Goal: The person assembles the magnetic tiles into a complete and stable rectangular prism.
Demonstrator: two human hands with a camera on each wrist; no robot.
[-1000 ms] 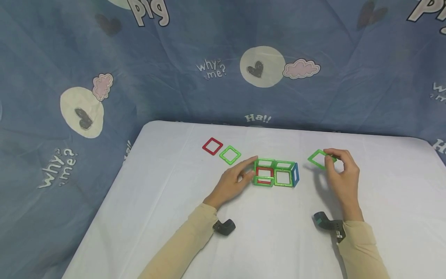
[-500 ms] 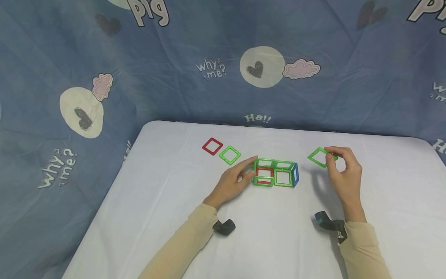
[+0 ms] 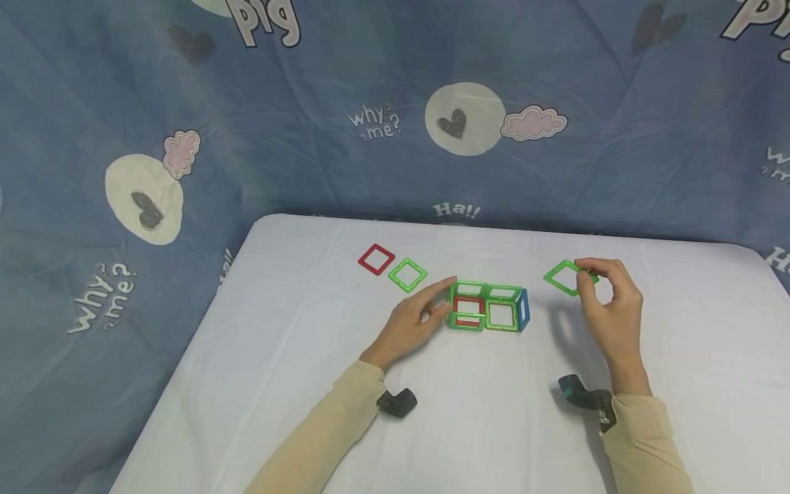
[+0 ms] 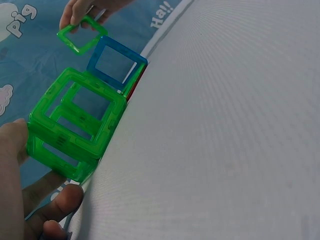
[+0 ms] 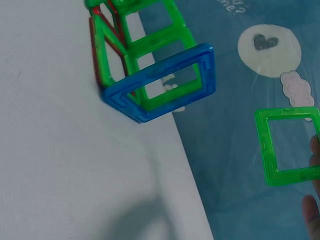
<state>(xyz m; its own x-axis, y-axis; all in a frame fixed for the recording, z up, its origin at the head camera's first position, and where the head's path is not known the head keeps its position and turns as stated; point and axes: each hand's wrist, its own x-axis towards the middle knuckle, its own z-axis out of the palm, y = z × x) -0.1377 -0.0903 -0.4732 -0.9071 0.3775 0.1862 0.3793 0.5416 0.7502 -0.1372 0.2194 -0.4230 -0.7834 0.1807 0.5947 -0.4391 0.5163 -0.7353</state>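
Note:
In the head view, a box-like build of magnetic tiles (image 3: 485, 310) stands mid-table, mostly green with red parts and a blue square tile (image 5: 160, 70) on its right end. My left hand (image 3: 407, 328) rests at the build's left end. One fingertip touches the upper edge, and the thumb lies close by the lower part. Off to the right and above the table, my right hand (image 3: 614, 312) pinches a green square magnetic tile (image 3: 558, 287) between thumb and fingers. That tile is apart from the build. The right wrist view cuts off most of the right hand.
Behind the left hand, a red square tile (image 3: 368, 267) and another green square tile (image 3: 398, 283) lie flat. The white table (image 3: 494, 412) ends at a blue printed cloth (image 3: 345, 178) hanging behind it.
My right hand has risen slightly and shifted a little to the right with the green tile. The left hand and the build have stayed in place.

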